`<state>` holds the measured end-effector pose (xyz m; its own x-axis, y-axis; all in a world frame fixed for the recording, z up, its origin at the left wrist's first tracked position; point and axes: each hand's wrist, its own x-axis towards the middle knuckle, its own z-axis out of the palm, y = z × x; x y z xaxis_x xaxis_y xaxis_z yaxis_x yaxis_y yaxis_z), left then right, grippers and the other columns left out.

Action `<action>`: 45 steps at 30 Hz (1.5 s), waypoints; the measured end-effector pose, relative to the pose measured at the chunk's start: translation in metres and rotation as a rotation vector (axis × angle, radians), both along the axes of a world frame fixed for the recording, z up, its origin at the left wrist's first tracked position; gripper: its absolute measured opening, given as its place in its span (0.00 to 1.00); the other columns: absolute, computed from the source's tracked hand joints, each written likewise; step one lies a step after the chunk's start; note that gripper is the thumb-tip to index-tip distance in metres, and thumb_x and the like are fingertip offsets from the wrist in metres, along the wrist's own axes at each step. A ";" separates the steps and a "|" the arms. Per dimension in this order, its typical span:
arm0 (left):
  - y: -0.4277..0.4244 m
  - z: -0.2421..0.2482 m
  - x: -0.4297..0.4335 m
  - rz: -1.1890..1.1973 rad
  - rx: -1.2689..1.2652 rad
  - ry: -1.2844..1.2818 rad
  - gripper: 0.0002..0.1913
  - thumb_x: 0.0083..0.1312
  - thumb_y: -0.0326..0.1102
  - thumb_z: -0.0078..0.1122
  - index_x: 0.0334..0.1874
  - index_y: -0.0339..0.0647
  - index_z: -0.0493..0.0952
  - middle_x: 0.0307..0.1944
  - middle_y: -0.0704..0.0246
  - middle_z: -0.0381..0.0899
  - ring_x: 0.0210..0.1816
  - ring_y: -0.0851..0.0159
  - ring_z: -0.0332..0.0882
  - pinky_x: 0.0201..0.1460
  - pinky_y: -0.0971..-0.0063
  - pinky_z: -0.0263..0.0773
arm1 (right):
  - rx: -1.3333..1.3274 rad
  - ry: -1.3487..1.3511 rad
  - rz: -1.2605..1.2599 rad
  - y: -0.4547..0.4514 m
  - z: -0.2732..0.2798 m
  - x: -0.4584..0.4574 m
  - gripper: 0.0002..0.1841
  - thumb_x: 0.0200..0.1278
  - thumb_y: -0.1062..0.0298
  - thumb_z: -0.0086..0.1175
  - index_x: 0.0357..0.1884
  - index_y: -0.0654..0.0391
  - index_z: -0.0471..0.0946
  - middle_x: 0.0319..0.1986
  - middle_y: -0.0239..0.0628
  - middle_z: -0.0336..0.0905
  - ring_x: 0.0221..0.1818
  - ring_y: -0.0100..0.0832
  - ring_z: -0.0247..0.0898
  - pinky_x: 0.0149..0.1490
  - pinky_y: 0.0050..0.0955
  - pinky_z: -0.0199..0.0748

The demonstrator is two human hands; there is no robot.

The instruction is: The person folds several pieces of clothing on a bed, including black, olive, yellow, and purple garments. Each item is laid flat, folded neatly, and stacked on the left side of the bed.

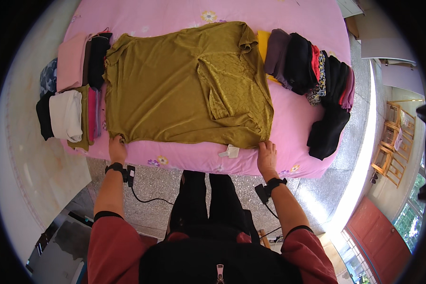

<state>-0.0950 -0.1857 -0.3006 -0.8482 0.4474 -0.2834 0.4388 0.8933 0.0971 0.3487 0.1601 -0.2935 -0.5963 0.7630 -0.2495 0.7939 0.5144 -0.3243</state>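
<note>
An olive-green long-sleeved garment [159,88] lies spread out on a bed with a pink floral sheet [198,159]. One patterned sleeve is folded in over its body at the right. My left hand [118,149] grips the garment's near left corner, its fingertips partly hidden by the cloth. My right hand [267,156] holds the near right edge between thumb and fingers. A white fabric label [233,151] sticks out from under the near edge, left of my right hand.
Folded clothes, among them a pink one [71,62] and a white one [66,115], stand at the left. More folded clothes [298,64] line the right side, with a black folded garment [328,133] nearer me. Cables hang from both wrist straps.
</note>
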 end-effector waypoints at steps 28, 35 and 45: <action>-0.132 0.089 0.091 -0.266 -0.143 -0.293 0.10 0.50 0.15 0.51 0.33 0.32 0.75 0.38 0.54 0.69 0.44 0.47 0.68 0.46 0.61 0.67 | -0.027 -0.251 0.313 -0.009 0.098 0.140 0.10 0.53 0.75 0.48 0.39 0.56 0.72 0.42 0.39 0.71 0.48 0.43 0.65 0.52 0.42 0.62; -0.084 0.070 -0.012 -0.404 0.102 -0.069 0.08 0.52 0.18 0.49 0.35 0.31 0.73 0.37 0.53 0.73 0.42 0.45 0.70 0.43 0.58 0.67 | -0.054 -0.173 0.169 0.067 0.065 0.037 0.10 0.56 0.72 0.51 0.41 0.55 0.72 0.42 0.39 0.74 0.48 0.45 0.66 0.50 0.45 0.63; -0.010 0.035 -0.069 -0.072 0.300 -0.206 0.12 0.63 0.30 0.53 0.48 0.33 0.72 0.40 0.48 0.78 0.42 0.46 0.77 0.44 0.63 0.71 | -0.104 -0.413 -0.113 0.118 -0.002 -0.059 0.12 0.61 0.63 0.48 0.43 0.57 0.74 0.43 0.44 0.77 0.52 0.47 0.68 0.55 0.47 0.64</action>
<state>-0.1639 -0.1960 -0.2660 -0.7504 0.5930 -0.2919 0.4435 0.7792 0.4429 0.2894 0.2786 -0.2958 -0.3443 0.7760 -0.5284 0.9173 0.3980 -0.0131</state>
